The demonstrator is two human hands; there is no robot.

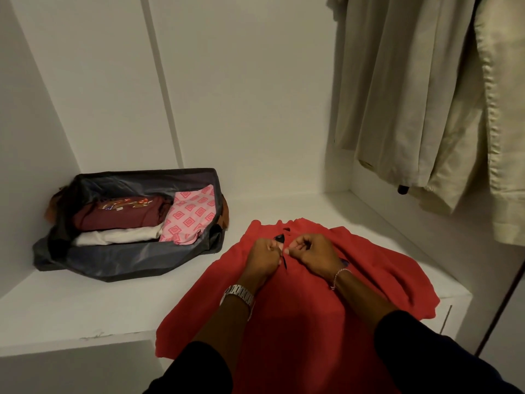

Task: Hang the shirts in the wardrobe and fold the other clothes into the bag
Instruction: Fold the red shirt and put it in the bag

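The fingers [279,245] of both hands are curled and meet at the chest of a red garment [306,308], pinching small dark parts at its front opening, apparently buttons or a fastening; which, the view does not resolve. The left hand [265,257] wears a metal watch, the right hand [312,251] a thin bracelet. The red garment lies spread flat on the white shelf [85,314] of the wardrobe, its lower part hanging over the front edge.

To the left, well apart, the open dark bag [127,260] rests on the same shelf. It already holds three folded items: a maroon one [119,214], a white one [116,236] and a pink patterned one [190,217].

At upper right, pale shirts [412,95] hang in the wardrobe.

Judgement: the task is well advanced. The red garment is the only loose item in view and remains to be put away.
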